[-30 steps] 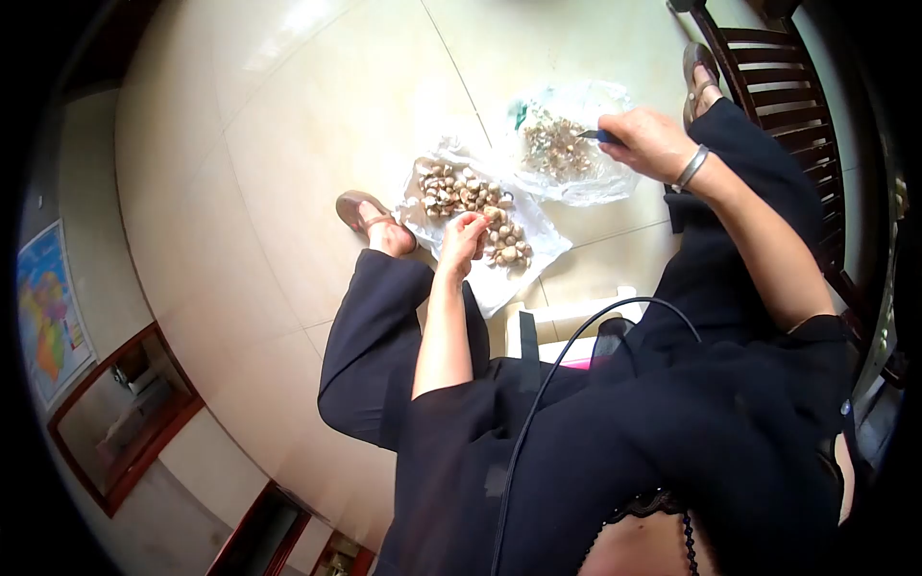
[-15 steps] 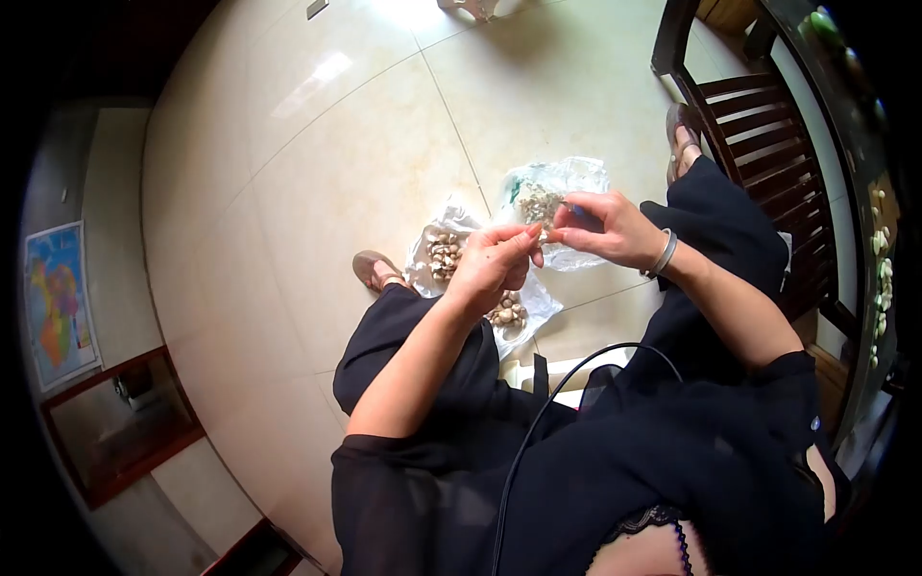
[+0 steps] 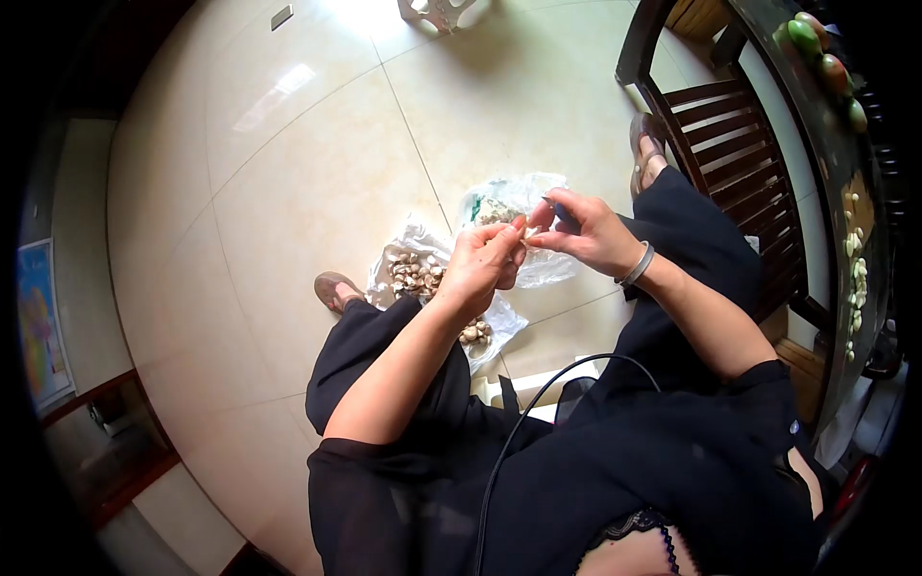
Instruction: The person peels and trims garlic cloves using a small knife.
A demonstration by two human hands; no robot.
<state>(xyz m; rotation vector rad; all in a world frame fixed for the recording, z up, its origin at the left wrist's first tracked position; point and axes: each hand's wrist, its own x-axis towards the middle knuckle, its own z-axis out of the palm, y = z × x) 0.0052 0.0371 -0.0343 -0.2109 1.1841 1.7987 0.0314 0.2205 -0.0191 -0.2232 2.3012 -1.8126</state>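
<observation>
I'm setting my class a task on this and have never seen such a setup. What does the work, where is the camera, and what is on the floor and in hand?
There is no machine grip here, only a person's two bare hands. The camera sits on the person's head, looking forward and down. On the tiled floor lies a white bag with small brownish pieces, probably mushrooms, on it. Beside it is a clear bag with scraps, partly hidden. The right hand holds a blue object, mostly covered by the fingers. The left hand is pinched close by; anything between its fingertips is too small to tell.
</observation>
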